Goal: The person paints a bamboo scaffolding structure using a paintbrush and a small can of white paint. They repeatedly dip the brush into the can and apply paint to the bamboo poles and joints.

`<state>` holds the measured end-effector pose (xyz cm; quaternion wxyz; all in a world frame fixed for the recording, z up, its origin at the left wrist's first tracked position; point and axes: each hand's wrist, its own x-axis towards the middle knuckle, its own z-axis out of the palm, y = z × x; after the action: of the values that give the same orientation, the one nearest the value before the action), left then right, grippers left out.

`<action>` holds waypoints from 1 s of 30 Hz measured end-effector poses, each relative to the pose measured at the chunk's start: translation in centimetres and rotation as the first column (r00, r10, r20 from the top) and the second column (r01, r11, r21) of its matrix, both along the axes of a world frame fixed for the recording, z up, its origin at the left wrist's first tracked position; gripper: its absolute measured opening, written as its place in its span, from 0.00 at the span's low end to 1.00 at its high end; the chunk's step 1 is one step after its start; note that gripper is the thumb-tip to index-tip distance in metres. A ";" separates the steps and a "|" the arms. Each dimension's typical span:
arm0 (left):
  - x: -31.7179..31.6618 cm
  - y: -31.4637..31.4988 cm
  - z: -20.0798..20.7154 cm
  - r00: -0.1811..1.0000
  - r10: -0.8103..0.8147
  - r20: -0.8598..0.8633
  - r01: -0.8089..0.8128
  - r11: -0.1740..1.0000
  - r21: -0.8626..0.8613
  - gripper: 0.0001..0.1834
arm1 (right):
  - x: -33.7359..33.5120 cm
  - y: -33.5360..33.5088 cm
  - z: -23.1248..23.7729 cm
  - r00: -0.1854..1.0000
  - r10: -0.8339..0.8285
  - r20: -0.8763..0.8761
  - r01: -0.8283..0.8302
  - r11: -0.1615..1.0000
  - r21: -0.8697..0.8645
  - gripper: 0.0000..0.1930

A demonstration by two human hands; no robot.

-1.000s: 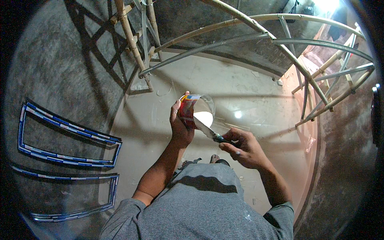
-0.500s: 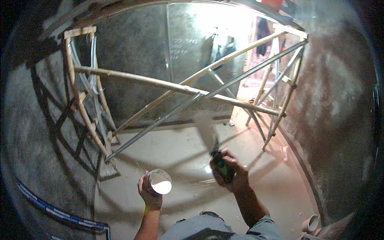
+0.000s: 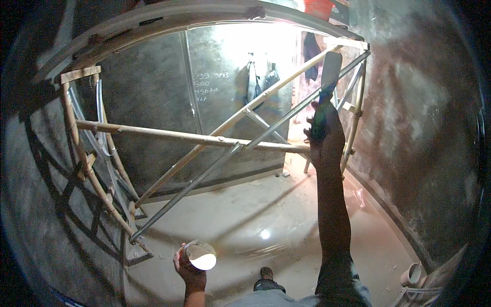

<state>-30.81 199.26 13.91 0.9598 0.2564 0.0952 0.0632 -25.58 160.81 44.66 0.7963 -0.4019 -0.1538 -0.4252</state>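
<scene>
The right hand [image 3: 323,128], reaching higher than half a second ago, is clamped on a putty knife [image 3: 331,71] before the scaffold [image 3: 179,135], at its upper right. Nearer than the scaffold, the left hand [image 3: 191,276] clasps a tub [image 3: 196,249] with white contents [image 3: 203,262]. Pale floor [image 3: 215,204] fronts the scaffold; handwriting [image 3: 204,84] marks the wall [image 3: 153,97] behind.

R arm [image 3: 335,204] straight, raised fwd, R hand [image 3: 326,128] gripping; L hand [image 3: 192,273] low, fingers [image 3: 178,260] curled, L forearm [image 3: 194,300] partly vis.

Dark grey, blotchy walls [image 3: 148,82] surround me above a pale floor [image 3: 240,204]. Ahead, I face a bamboo-and-metal scaffold [image 3: 220,140] and glaring white light [image 3: 255,38].
</scene>
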 end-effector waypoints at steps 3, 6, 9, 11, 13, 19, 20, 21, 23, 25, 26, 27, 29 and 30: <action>2.7 -1.3 -0.1 1.000 -0.014 0.022 0.014 1.000 0.014 0.25 | 3.4 -4.2 1.3 0.999 -0.038 0.017 0.037 0.998 0.050 0.18; 6.3 -3.5 0.0 1.000 -0.011 -0.014 0.011 1.000 0.009 0.26 | 7.7 -9.8 2.3 0.994 -0.067 0.091 0.063 0.997 0.052 0.18; 10.8 -7.6 -0.7 0.996 -0.071 0.051 0.069 0.997 0.033 0.27 | 11.8 -17.2 3.2 0.997 -0.033 0.072 0.024 0.992 0.125 0.19; 14.1 -10.6 -1.1 0.993 -0.098 0.066 0.097 0.995 0.028 0.27 | 14.0 -21.3 4.1 0.986 -0.167 0.024 0.165 0.983 0.081 0.21; 17.4 -13.8 -1.4 0.994 -0.093 0.050 0.092 0.995 0.032 0.27 | 15.2 -24.6 5.4 0.954 -0.282 0.096 0.280 0.959 0.036 0.20; 24.7 -20.9 -4.7 0.985 -0.150 0.083 0.119 0.946 0.301 0.26 | 18.5 -35.2 9.1 0.933 -0.339 0.122 0.321 0.936 0.149 0.16; 25.6 -22.0 -4.6 0.984 -0.167 0.063 0.144 0.951 0.274 0.26 | 19.3 -37.9 9.4 0.946 -0.302 0.121 0.289 0.950 0.118 0.15; 26.4 -23.7 -2.5 0.965 -0.262 0.027 0.257 0.960 0.115 0.26 | 17.8 -40.6 10.3 0.945 -0.299 0.131 0.290 0.953 0.084 0.14; 27.2 -24.9 -1.9 0.978 -0.208 0.010 0.203 0.965 0.168 0.27 | 21.0 -42.1 11.0 0.938 -0.331 0.104 0.319 0.940 0.119 0.14; 29.0 -27.2 -3.2 0.989 -0.131 0.072 0.099 0.935 0.341 0.27 | 22.1 -43.5 12.8 0.921 -0.374 0.108 0.356 0.921 0.158 0.13; 30.1 -28.4 -3.7 0.987 -0.136 0.084 0.100 0.936 0.339 0.28 | 22.5 -45.5 13.5 0.908 -0.390 0.153 0.381 0.920 0.085 0.13; 31.8 -29.1 -3.5 0.973 -0.227 0.049 0.214 0.959 0.185 0.27 | 22.6 -47.8 14.4 0.895 -0.417 0.156 0.410 0.909 0.077 0.13; 32.6 -30.3 -3.6 0.932 -0.354 0.076 0.350 0.935 0.061 0.28 | 24.0 -51.0 15.8 0.886 -0.439 0.150 0.435 0.898 0.059 0.13; 32.2 -30.5 -3.9 0.916 -0.380 0.131 0.368 0.924 0.105 0.28 | 25.4 -50.7 16.5 0.875 -0.465 0.136 0.456 0.885 0.095 0.12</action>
<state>1.34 168.79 10.04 0.9478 0.3016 -0.0303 -0.0988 -0.18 110.14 61.16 0.6694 -0.3687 -0.1025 -0.6368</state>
